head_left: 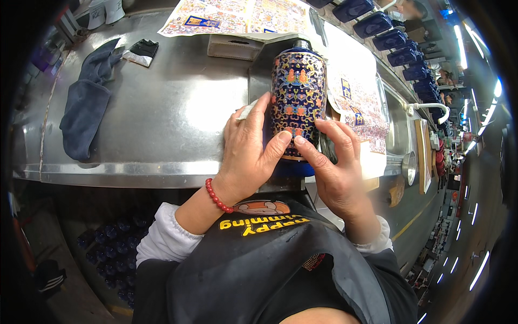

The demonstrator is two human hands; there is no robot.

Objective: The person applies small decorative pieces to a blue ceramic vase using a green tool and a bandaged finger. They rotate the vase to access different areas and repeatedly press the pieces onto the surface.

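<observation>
A dark blue bottle (298, 97) lies in front of me, its neck pointing away. Ornate multicoloured patterning with gold edging covers its body. My left hand (245, 148) lies along the bottle's left side, the thumb on the lower front. A bit of whitish material (247, 112) shows at its fingers; what it is I cannot make out. From the right, my right hand (339, 175) grips the bottle, its thumb pressing the lower front close to the left thumb. The bottle's underside is hidden.
Patterned printed sheets (232, 19) lie beyond the bottle, with more sheets (359, 116) to its right. A dark grey cloth (86, 119) and a small black-and-white packet (142, 53) rest on the metal table (172, 108). Several blue bottles (389, 39) line the far right, near a tap (431, 106).
</observation>
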